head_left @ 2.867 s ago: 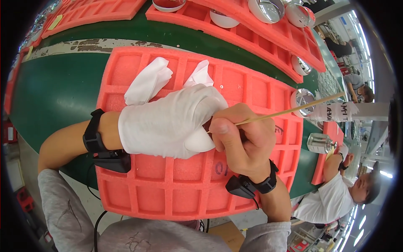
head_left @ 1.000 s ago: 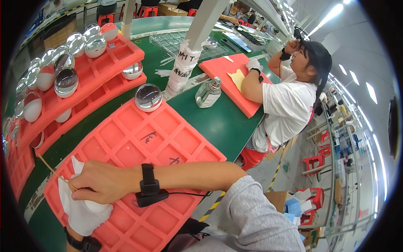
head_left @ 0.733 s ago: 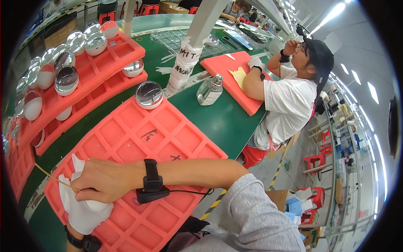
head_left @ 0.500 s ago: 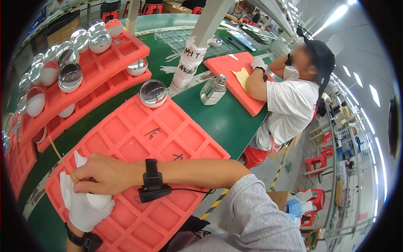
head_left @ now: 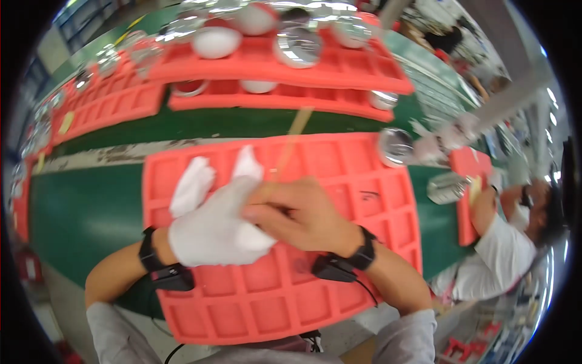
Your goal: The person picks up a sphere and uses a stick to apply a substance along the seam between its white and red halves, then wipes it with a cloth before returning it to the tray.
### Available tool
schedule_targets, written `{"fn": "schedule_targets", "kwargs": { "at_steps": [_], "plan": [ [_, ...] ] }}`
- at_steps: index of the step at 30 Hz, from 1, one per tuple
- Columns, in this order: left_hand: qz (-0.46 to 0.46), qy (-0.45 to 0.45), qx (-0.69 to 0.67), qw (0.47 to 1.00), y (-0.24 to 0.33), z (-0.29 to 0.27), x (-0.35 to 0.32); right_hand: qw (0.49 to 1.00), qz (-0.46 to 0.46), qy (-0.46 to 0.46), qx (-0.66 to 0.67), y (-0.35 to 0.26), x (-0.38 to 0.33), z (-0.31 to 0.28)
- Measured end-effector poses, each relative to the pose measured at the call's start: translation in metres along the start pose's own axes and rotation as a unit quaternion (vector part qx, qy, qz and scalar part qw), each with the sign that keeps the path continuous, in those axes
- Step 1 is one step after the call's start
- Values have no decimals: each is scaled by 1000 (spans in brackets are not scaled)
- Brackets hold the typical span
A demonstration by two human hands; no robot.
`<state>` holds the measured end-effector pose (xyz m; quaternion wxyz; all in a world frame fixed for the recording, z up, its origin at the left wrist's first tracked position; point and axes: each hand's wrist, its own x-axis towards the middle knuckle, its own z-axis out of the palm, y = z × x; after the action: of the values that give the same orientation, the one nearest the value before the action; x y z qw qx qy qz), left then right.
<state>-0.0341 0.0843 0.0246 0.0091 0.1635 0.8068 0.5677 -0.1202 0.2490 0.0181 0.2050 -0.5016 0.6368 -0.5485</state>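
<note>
Over the middle of a red compartment tray the two hands meet, the left hand in a white glove and the right hand bare. The right hand's fingers are curled closed around the lower end of a thin wooden stick, pinching it where it meets the gloved palm; the picture is blurred by motion, so the exact grip is hard to read. The stick's long axis runs up and slightly right, away from the person, its free end pointing toward the far red trays and reaching about to the green table strip between the two trays. The left hand is loosely cupped under the right, two gloved fingers sticking up and away; whether it holds anything small I cannot tell. Both wrists carry black bands. Left of the near tray the green surface lies open to the table's edge; right of it stand a round shiny metal lid at the tray's far corner and, near that, a metal piece. Another person in white sits at the right, beside a small red tray.
</note>
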Motion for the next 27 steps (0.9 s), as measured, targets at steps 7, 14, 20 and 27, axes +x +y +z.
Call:
{"fn": "schedule_targets", "kwargs": {
  "at_steps": [7,14,20,27],
  "plan": [
    [4,-35,71,997,-12,-9,-8,996,-49,-52,-52,-9,11,-2],
    [112,42,83,989,-20,-4,-10,1000,-12,-15,2,-2,9,5],
    [78,28,68,994,-19,-4,-11,1000,4,-9,23,-2,6,4],
    [-19,-42,6,999,-21,-7,-7,999,-22,-28,-7,0,9,2]
  ]
}}
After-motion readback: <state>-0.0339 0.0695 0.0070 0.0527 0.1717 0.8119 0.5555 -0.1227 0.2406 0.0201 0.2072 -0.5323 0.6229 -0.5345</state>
